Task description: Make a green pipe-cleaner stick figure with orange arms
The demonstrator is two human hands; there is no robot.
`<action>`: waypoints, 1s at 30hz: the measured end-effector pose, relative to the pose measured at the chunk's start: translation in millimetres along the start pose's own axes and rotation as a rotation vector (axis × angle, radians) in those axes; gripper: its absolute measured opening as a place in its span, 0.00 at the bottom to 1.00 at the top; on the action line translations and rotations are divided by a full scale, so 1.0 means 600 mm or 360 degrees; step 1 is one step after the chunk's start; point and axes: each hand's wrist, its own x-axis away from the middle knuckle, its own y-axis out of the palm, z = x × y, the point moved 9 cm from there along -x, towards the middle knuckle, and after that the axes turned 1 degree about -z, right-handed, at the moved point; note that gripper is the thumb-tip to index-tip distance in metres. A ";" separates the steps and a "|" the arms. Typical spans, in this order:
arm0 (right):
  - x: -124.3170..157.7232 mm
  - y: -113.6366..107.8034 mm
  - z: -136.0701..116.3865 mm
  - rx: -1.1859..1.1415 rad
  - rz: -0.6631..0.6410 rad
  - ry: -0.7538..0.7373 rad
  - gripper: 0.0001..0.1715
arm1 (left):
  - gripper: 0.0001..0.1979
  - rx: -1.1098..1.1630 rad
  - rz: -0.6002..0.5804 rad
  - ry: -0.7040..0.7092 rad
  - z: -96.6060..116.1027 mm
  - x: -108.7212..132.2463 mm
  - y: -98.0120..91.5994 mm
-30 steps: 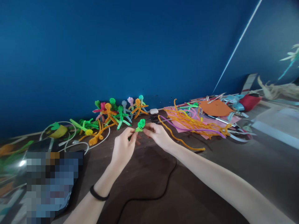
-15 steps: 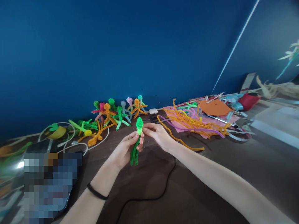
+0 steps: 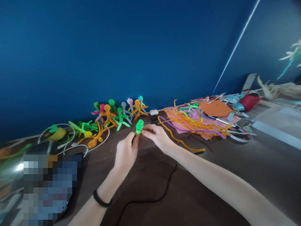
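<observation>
A green pipe-cleaner figure (image 3: pixel 139 125) is held upright between my two hands above the dark table. Its wound, rounded head shows over my fingers, with a paler green band just below. My left hand (image 3: pixel 127 147) is closed round the lower part, hiding the dark green strands. From the right, my right hand (image 3: pixel 155 137) pinches at the band under the head. Behind them, against the wall, stands a group of finished-looking pipe-cleaner figures (image 3: pixel 121 118) in green, orange, pink and blue.
Loose orange pipe cleaners (image 3: pixel 199 125) lie on pink paper to the right, near an orange sheet (image 3: pixel 217 108). A white earbud case (image 3: pixel 154 112) sits by the wall. A black cable (image 3: pixel 164 191) crosses the table; a blurred-out device (image 3: pixel 51 188) lies at the left.
My left hand has turned and moved up round the figure, so its hanging dark green strands no longer show. The figure's head has tilted slightly; my right hand keeps its pinch.
</observation>
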 end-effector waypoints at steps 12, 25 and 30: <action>-0.003 -0.006 -0.006 -0.0028 0.0014 -0.0114 0.08 | 0.10 0.1759 -0.0743 -0.0415 -0.005 0.007 0.072; 0.003 0.024 -0.008 -0.0375 -0.0229 -0.0060 0.14 | 0.12 0.2368 -0.1280 -0.0374 0.041 0.038 0.084; 0.007 0.020 -0.013 -0.0342 -0.0206 -0.0053 0.14 | 0.10 0.2318 -0.1257 -0.0466 0.037 0.038 0.086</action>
